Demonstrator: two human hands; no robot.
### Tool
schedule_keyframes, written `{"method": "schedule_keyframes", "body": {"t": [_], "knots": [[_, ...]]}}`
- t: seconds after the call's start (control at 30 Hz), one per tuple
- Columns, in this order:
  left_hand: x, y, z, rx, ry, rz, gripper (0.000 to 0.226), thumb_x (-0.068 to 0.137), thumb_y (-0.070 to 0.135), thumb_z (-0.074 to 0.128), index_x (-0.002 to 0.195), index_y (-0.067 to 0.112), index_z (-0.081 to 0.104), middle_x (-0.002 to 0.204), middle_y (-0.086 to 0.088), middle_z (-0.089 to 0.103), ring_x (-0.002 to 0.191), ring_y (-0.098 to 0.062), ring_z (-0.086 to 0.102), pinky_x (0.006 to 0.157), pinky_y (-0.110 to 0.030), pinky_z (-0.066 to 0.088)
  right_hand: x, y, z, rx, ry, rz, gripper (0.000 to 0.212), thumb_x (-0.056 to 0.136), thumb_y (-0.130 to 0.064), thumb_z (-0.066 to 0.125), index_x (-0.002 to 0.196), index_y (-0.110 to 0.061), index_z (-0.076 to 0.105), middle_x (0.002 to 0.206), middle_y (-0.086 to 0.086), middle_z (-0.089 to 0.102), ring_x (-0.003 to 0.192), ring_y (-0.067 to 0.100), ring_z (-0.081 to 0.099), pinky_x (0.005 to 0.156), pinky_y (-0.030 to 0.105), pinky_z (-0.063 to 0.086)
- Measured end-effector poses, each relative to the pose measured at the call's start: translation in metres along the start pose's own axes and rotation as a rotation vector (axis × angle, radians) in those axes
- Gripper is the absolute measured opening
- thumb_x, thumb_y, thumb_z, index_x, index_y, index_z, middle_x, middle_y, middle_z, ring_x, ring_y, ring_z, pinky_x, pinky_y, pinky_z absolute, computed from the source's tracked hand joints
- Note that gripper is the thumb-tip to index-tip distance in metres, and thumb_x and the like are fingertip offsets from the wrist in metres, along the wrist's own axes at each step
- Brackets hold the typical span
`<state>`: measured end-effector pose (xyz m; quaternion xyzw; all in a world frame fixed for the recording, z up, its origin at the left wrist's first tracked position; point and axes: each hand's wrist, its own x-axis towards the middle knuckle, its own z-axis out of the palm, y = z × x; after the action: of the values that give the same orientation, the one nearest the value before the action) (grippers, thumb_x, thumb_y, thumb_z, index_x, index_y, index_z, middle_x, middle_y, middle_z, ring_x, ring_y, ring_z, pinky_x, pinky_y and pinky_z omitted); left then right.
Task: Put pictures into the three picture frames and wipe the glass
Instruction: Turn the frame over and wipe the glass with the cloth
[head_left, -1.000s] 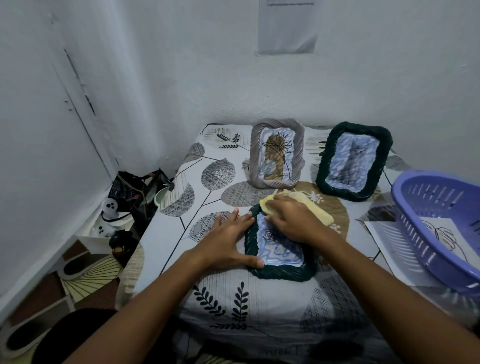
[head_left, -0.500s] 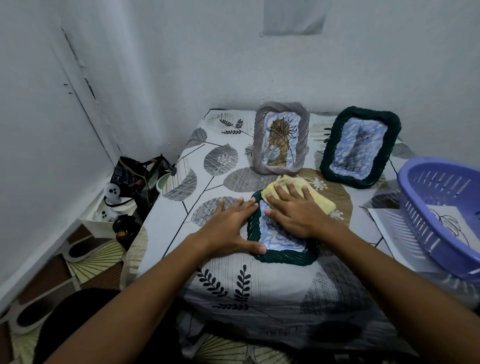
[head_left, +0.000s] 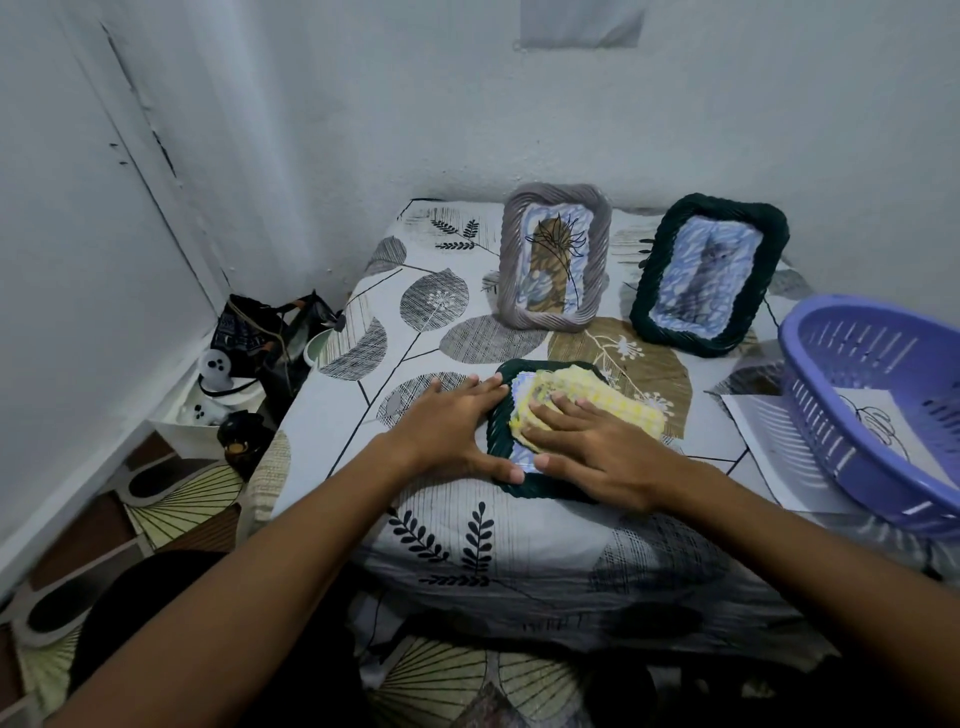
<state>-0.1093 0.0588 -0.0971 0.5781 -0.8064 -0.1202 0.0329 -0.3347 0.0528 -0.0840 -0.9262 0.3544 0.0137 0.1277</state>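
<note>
Looking down from head height, the view takes in a low counter (head_left: 332, 447) covered by a white cloth printed with grey, black and tan leaves, pushed into the corner of a pale room. At the right edge sits one lilac plastic basket (head_left: 878, 405), oval, with slotted walls; inside it lies a single white sheet with a black line drawing of a leaf (head_left: 878, 421), and another printed sheet (head_left: 769, 441) lies flat under the basket. Three picture frames are in view, all rectangular with rounded corners and thick, rope-like woven borders. Two stand upright at the back of the counter: a grey frame (head_left: 555, 257) holding a picture of a brown and black plant on a blue and white pattern, and beside it to the right a dark green frame (head_left: 709, 273) holding a blue and white patterned picture with a blurry grey shape at its centre. The third, a second dark green frame (head_left: 501, 415), lies flat at the near middle of the counter, glass up. One yellow cloth (head_left: 597, 400), soft and checked in texture, lies folded over its glass. The left hand (head_left: 457, 426) lies flat with fingers spread, pressed against the frame's left border, thumb on its near corner. The right hand (head_left: 592, 452) presses palm-down on the yellow cloth, fingers extended rather than curled around it. The two hands are close together, the thumbs almost meeting. On the floor to the left is a clutter of dark bags and small white ghost-like figures (head_left: 215, 366).
</note>
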Motion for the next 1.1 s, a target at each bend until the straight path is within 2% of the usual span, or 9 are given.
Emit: {"method": "schedule_keyframes", "body": {"t": [0.17,0.33,0.43,0.5,0.6,0.77,0.83,1.0,1.1], "knots": [[-0.003,-0.002,0.002,-0.056,0.007,0.014,0.117,0.06,0.081,0.059,0.153,0.024,0.016,0.161,0.009,0.007,0.148,-0.012,0.005,0.12,-0.046,0.001,-0.012,0.02,-0.006,-0.045,-0.006,-0.034,0.077,0.087,-0.07,0.003,0.146,-0.033,0.035,0.158,-0.007,0.016,0.147,0.009,0.005,0.118,0.023,0.001],[-0.002,-0.005,0.007,-0.096,0.007,0.026,0.118,0.059,0.082,0.057,0.153,0.025,0.014,0.161,0.009,0.006,0.148,-0.012,0.001,0.119,-0.049,-0.003,0.0,0.029,-0.006,-0.054,0.046,0.028,0.096,0.079,-0.079,-0.01,0.147,-0.028,0.034,0.158,-0.001,0.019,0.148,0.017,0.009,0.118,0.031,0.005],[-0.002,-0.007,0.007,-0.117,0.002,0.043,0.116,0.062,0.079,0.059,0.153,0.024,0.013,0.161,0.007,0.005,0.148,-0.012,-0.001,0.118,-0.05,-0.006,0.016,0.025,-0.009,-0.134,0.063,0.079,0.074,0.093,-0.066,0.007,0.149,-0.024,0.031,0.159,0.004,0.02,0.148,0.023,0.01,0.117,0.035,0.006],[-0.003,-0.006,0.007,-0.142,0.0,0.042,0.115,0.063,0.077,0.061,0.153,0.024,0.013,0.161,0.007,0.005,0.148,-0.012,-0.001,0.118,-0.051,-0.007,0.03,0.02,-0.01,-0.152,0.064,0.11,0.07,0.094,-0.062,0.011,0.149,-0.023,0.03,0.159,0.005,0.019,0.148,0.025,0.008,0.117,0.038,0.007],[-0.004,-0.005,0.006,-0.166,0.0,0.034,0.113,0.066,0.072,0.066,0.153,0.024,0.013,0.161,0.007,0.005,0.148,-0.011,-0.003,0.118,-0.051,-0.008,0.049,0.012,-0.009,-0.132,0.061,0.147,0.095,0.076,-0.071,-0.006,0.15,-0.022,0.027,0.161,0.007,0.013,0.148,0.027,0.003,0.118,0.042,0.004],[-0.005,-0.003,0.007,-0.194,-0.004,0.026,0.113,0.067,0.069,0.068,0.153,0.025,0.011,0.161,0.007,0.006,0.147,-0.011,-0.004,0.118,-0.052,-0.008,0.051,0.008,-0.001,-0.08,0.039,0.141,0.118,0.062,-0.087,-0.018,0.152,-0.021,0.021,0.161,0.005,0.007,0.148,0.027,-0.003,0.119,0.041,0.0],[-0.005,-0.004,0.007,-0.193,-0.004,0.022,0.113,0.067,0.069,0.068,0.153,0.025,0.011,0.161,0.007,0.005,0.147,-0.01,-0.005,0.118,-0.051,-0.008,0.045,0.007,0.0,-0.071,0.028,0.119,0.113,0.066,-0.086,-0.013,0.152,-0.021,0.02,0.161,0.005,0.006,0.148,0.026,-0.005,0.119,0.04,0.0],[-0.005,-0.003,0.006,-0.181,-0.008,0.013,0.114,0.066,0.07,0.067,0.153,0.023,0.01,0.161,0.007,0.004,0.147,-0.009,-0.005,0.118,-0.05,-0.008,0.027,-0.005,-0.001,-0.077,0.001,0.071,0.075,0.09,-0.067,0.014,0.152,-0.024,0.018,0.161,0.003,0.002,0.148,0.022,-0.009,0.117,0.034,-0.006],[-0.005,-0.003,0.006,-0.158,0.002,0.012,0.114,0.066,0.072,0.066,0.153,0.024,0.011,0.161,0.007,0.005,0.147,-0.01,-0.004,0.118,-0.049,-0.007,0.015,-0.011,0.004,-0.06,0.001,0.038,0.078,0.087,-0.068,0.013,0.152,-0.025,0.019,0.161,0.001,0.003,0.148,0.021,-0.009,0.114,0.029,-0.008]]}}
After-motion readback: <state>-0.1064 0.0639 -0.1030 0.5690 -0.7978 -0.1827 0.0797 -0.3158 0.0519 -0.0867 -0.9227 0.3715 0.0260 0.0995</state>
